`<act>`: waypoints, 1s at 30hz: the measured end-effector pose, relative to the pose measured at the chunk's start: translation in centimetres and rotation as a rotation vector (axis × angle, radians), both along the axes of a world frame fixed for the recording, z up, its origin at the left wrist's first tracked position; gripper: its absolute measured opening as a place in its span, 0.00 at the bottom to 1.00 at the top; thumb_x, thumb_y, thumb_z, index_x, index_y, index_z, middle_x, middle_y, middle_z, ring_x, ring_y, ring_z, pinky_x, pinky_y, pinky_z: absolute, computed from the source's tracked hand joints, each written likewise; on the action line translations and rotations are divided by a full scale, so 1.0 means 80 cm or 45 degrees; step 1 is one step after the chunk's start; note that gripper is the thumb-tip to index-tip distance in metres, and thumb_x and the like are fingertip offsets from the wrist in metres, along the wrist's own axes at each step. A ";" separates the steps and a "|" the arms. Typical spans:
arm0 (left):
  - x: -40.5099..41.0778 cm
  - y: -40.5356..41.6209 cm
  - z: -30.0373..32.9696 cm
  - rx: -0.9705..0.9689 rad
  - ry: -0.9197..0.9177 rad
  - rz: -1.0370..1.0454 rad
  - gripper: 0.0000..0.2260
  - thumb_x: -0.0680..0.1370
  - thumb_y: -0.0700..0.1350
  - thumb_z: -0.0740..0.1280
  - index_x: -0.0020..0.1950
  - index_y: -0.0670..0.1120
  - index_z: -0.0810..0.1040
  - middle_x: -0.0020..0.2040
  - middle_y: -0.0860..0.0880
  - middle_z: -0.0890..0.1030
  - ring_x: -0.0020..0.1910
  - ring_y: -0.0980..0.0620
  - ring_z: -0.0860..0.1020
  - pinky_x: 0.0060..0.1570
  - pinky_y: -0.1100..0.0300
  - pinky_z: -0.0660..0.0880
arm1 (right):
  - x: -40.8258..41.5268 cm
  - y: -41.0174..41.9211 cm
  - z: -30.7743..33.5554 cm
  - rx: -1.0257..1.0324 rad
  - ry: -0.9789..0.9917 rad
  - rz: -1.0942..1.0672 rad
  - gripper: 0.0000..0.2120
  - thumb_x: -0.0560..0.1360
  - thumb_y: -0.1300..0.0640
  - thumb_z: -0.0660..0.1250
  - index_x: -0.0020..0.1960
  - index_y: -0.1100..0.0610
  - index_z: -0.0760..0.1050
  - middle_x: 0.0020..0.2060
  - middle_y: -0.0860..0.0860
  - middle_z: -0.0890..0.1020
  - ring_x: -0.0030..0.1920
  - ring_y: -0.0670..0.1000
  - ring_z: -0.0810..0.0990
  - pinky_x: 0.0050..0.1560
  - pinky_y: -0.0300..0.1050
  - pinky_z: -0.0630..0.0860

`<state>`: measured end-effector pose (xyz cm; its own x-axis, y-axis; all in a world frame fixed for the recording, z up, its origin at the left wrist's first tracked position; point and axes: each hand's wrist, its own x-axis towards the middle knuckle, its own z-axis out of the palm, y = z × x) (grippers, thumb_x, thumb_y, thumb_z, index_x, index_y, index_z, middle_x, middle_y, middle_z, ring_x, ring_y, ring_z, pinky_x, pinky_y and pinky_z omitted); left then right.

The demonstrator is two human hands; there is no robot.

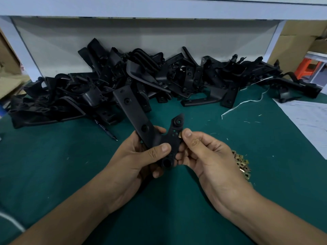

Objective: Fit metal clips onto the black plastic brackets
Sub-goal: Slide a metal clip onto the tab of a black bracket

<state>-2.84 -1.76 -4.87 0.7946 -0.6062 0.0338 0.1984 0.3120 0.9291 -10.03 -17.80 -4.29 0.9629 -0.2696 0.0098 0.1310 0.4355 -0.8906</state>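
Note:
A black plastic bracket [134,114] with a long arm and a short forked arm is held above the green mat. My left hand [141,156] grips it at the middle, thumb on top. My right hand [198,151] pinches a small brass-coloured metal clip [180,135] between thumb and fingers, touching the right edge of the bracket's short arm. A heap of loose metal clips [241,163] lies on the mat just right of my right hand, partly hidden by it.
A long pile of black brackets [159,76] runs across the back of the green mat [53,156]. A pen [106,129] lies left of the held bracket. White cloth [304,115] covers the right edge. Cardboard boxes stand at both sides.

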 end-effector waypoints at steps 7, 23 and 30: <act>-0.004 0.002 0.007 0.043 -0.059 -0.048 0.20 0.74 0.40 0.73 0.60 0.35 0.68 0.48 0.31 0.75 0.42 0.40 0.74 0.28 0.57 0.63 | -0.002 -0.001 -0.007 -0.183 -0.023 -0.080 0.12 0.70 0.49 0.77 0.40 0.58 0.85 0.31 0.55 0.80 0.30 0.50 0.77 0.32 0.39 0.75; 0.004 0.002 0.002 -0.143 0.121 0.178 0.10 0.72 0.40 0.75 0.52 0.47 0.80 0.52 0.47 0.84 0.44 0.48 0.80 0.31 0.60 0.72 | 0.000 -0.076 0.027 -1.617 -0.011 -0.324 0.04 0.79 0.52 0.72 0.47 0.46 0.85 0.42 0.42 0.84 0.48 0.43 0.81 0.51 0.40 0.76; 0.008 0.004 0.005 -0.179 0.224 0.182 0.13 0.71 0.34 0.73 0.51 0.46 0.79 0.49 0.47 0.82 0.41 0.52 0.80 0.34 0.59 0.73 | -0.001 -0.093 0.021 -2.095 0.145 0.030 0.03 0.76 0.48 0.75 0.49 0.43 0.84 0.45 0.38 0.79 0.52 0.40 0.74 0.56 0.42 0.74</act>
